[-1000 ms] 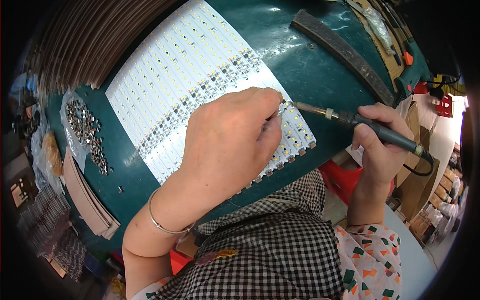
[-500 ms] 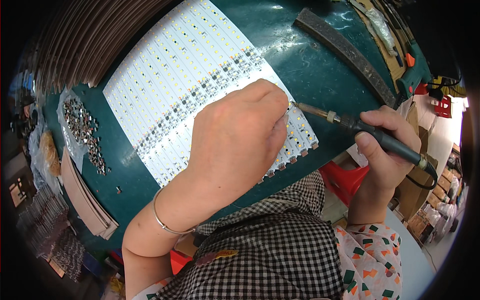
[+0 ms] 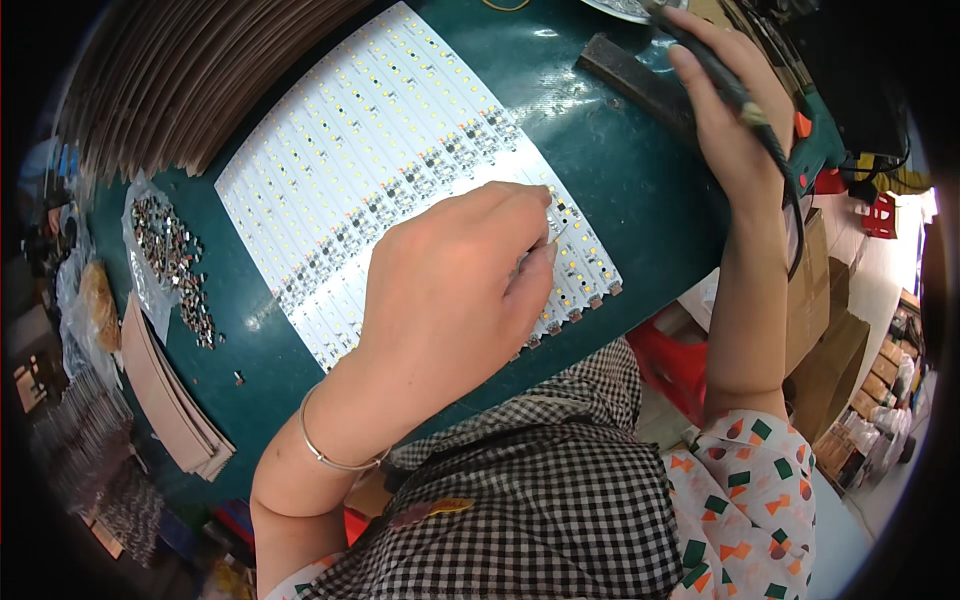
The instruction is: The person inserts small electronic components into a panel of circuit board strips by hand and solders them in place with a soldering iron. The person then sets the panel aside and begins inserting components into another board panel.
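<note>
A white panel of LED circuit strips (image 3: 330,150) lies on the green table, with small metal connectors (image 3: 575,315) along its near right edge. My left hand (image 3: 450,275) rests over its lower right part, fingers pinched. A thin, pale wire (image 3: 561,231) seems to stick out by the fingertips; most of it is hidden. At the upper right, my right hand (image 3: 745,125) is closed around the dark handle of a soldering iron (image 3: 727,80). The iron's front end reaches toward a silvery round dish (image 3: 630,8), cut off by the top of the picture.
A dark metal bar (image 3: 625,75) lies under my right hand's side of the table. A green glue gun (image 3: 825,135) is at the far right. Small metal parts (image 3: 165,240) spill from a plastic bag on the left, near brown strips (image 3: 165,400) and stacked brown boards (image 3: 180,80).
My right hand has carried the soldering iron from the panel's right edge up to the dish at the far right. My left hand has shifted slightly left, still pinched over the panel.
</note>
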A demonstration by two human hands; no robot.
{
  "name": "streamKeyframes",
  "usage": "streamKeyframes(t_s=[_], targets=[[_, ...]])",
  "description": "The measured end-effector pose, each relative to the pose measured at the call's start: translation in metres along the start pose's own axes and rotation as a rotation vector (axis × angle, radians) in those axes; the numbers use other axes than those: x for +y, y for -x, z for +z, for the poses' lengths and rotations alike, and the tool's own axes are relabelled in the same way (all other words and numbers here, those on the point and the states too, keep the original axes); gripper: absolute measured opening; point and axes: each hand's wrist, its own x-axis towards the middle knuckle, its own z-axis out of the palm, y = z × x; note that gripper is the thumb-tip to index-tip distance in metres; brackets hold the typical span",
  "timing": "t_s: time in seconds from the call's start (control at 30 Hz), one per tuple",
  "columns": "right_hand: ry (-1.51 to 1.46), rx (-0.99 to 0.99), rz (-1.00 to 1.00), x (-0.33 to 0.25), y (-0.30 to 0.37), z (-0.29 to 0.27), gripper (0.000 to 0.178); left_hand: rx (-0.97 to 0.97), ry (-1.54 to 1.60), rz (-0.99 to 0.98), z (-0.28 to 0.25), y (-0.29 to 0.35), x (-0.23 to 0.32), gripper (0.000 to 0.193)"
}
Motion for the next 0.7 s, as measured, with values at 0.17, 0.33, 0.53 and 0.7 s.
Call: streamKeyframes(t_s=[0.17,0.33,0.53,0.7], targets=[[-0.079,0.230,0.217,-0.037,0.035,-0.028,0.023,0.003,0.005,-0.061,-0.004,0.008,-0.005,0.007],[-0.487,0.004,0.469,-0.070,0.075,-0.056,0.023,0.016,0.005,0.001,0.006,0.007,-0.012,0.009],[-0.516,-0.099,0.496,-0.073,0.087,-0.048,0.022,0.003,-0.014,-0.018,0.007,0.006,-0.012,0.010],[-0.512,-0.115,0.452,-0.071,0.086,-0.049,0.023,0.014,0.023,-0.035,0.010,0.007,-0.010,0.010]])
